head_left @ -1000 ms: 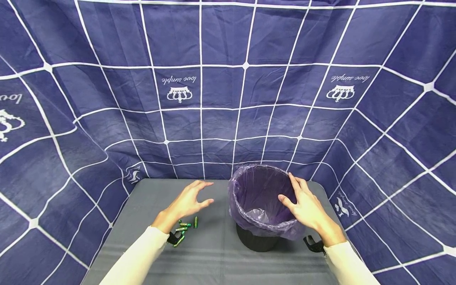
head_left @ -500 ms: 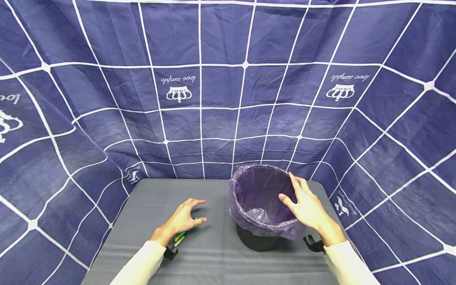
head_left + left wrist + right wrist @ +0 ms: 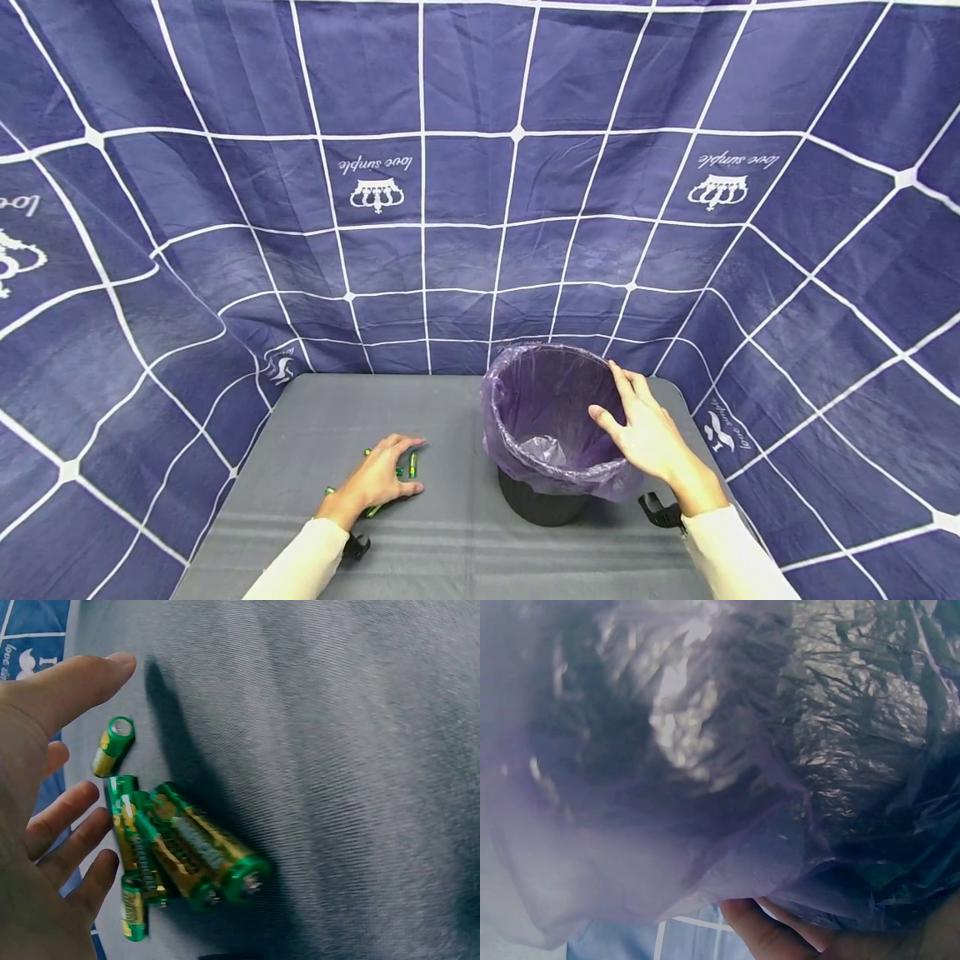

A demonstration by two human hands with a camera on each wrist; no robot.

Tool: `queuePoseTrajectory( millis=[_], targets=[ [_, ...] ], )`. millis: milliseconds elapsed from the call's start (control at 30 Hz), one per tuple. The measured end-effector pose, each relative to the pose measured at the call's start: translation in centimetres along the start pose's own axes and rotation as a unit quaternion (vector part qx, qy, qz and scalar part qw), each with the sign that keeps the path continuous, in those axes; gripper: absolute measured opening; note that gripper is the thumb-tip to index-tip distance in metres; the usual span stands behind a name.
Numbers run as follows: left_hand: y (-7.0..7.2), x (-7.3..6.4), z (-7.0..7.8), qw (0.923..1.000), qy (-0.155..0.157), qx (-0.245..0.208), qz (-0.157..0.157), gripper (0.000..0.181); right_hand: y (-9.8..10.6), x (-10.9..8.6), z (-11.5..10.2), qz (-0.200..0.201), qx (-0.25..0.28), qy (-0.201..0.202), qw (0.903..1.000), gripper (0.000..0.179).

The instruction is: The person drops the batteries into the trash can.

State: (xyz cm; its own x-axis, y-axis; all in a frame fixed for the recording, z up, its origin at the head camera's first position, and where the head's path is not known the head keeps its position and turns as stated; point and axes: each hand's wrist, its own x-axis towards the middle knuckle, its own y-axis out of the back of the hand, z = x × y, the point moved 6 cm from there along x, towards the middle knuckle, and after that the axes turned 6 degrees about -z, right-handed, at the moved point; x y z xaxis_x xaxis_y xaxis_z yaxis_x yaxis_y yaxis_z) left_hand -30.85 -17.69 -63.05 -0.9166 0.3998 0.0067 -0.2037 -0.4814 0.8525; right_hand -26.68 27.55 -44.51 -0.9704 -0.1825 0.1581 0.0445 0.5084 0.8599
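Note:
My left hand (image 3: 380, 475) hovers low over the left side of the table, thumb and fingers spread with nothing between them. Several green and gold batteries (image 3: 206, 836) lie loose beneath and beside it; in the head view the hand hides some, while one battery (image 3: 413, 465) shows by the fingertips. To the right stands a black trash bin (image 3: 543, 507), lined with a translucent purple bag (image 3: 517, 454) folded over its rim. My right hand (image 3: 647, 433) rests on the bin's right rim with fingers extended, the thumb apart over the opening. Bag film fills most of the right wrist view.
A grey cloth (image 3: 442, 550) covers the table. Blue curtains (image 3: 465, 183) with white grid lines enclose the back and both sides. A black strap mount (image 3: 660, 512) sits at the right wrist, another at the left.
My left hand has come down and nearer to me, over the batteries, and some of them have shifted place. The right hand and the bin stay where they were.

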Motion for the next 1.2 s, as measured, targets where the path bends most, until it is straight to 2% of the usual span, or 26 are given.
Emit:
queuePoseTrajectory(
  millis=[100, 267, 467, 800, 1200],
  targets=[
    [-0.39, -0.24, -0.19, 0.9998, -0.003, 0.017, 0.005, 0.081, -0.03, -0.04, 0.0, 0.0, 0.0, 0.001, 1.0, 0.086],
    [-0.45, -0.4, -0.14, 0.9996, -0.013, 0.02, 0.016, 0.074, 0.02, -0.03, 0.0, 0.003, 0.001, 0.003, 1.0, 0.085],
    [-0.35, -0.25, 0.0, 0.9983, -0.037, 0.035, 0.027, 0.062, 0.07, -0.03, 0.02, 0.009, -0.001, 0.008, 0.9999, 0.084],
    [-0.36, -0.45, 0.13, 0.9984, -0.044, 0.02, 0.029, 0.051, 0.05, -0.27, -0.28, 0.004, -0.002, 0.003, 1.0, 0.083],
    [-0.3, -0.37, 0.16, 0.9987, -0.045, 0.014, 0.02, 0.05, 0.06, -0.22, -0.21, 0.003, -0.003, 0.005, 1.0, 0.083]
  ],
)
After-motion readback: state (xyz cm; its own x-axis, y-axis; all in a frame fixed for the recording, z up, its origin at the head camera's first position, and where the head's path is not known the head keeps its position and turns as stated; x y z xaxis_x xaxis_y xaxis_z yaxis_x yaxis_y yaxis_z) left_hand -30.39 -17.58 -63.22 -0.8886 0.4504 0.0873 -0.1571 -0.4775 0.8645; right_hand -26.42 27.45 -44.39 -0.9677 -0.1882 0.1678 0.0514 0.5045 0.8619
